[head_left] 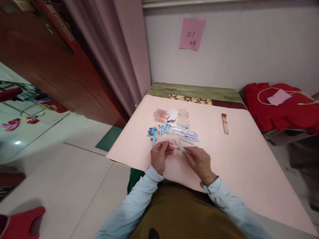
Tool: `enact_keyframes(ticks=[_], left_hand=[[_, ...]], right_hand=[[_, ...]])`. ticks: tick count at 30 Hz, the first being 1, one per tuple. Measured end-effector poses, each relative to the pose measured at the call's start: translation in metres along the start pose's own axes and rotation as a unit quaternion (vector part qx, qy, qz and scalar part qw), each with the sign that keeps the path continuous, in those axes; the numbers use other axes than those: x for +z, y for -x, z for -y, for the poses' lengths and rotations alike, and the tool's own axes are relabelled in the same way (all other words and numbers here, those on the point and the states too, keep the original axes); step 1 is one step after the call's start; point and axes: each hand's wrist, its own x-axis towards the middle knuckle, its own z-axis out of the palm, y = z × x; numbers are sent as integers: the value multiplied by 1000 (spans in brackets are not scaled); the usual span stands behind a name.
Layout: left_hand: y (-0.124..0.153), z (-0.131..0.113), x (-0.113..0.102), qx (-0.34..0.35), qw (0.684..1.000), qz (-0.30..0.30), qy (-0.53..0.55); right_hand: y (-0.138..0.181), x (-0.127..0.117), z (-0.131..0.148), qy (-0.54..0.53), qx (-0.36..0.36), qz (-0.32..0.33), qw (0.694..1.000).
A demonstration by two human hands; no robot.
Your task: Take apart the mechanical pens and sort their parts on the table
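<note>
My left hand (159, 155) and my right hand (198, 160) rest on a pale pink sheet (224, 156) covering the table. Together they pinch a slim pen (178, 147), orange at the left end and light blue at the right; each hand grips one end. Just beyond my hands lie several blue pen barrels (185, 132), a cluster of small blue caps (154, 132), a pile of orange parts (160, 115), a bundle of thin refills (172, 116) and clear pieces (183, 114).
Two assembled orange pens (225, 122) lie apart at the right on the sheet. A pink note (192, 33) hangs on the wall. Red cloth with a white cable (281, 106) sits at the right. A curtain and wooden door stand at the left.
</note>
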Motion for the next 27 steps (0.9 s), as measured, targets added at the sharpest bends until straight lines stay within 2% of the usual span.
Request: enact_keyframes(ticks=[6, 12, 18, 24, 27], left_hand=[[8, 2, -14, 2, 998, -9, -69], [6, 7, -17, 34, 992, -1, -122], [5, 12, -18, 57, 984, 26, -167], [10, 13, -16, 82, 983, 19, -164], [9, 9, -22, 108, 982, 5, -155]], right_hand=[[-1, 1, -1, -6, -15, -2, 1000], [0, -1, -1, -6, -19, -8, 1000], [0, 0, -1, 3, -73, 22, 997], [0, 2, 0, 13, -83, 17, 996], [1, 1, -1, 17, -71, -1, 997]])
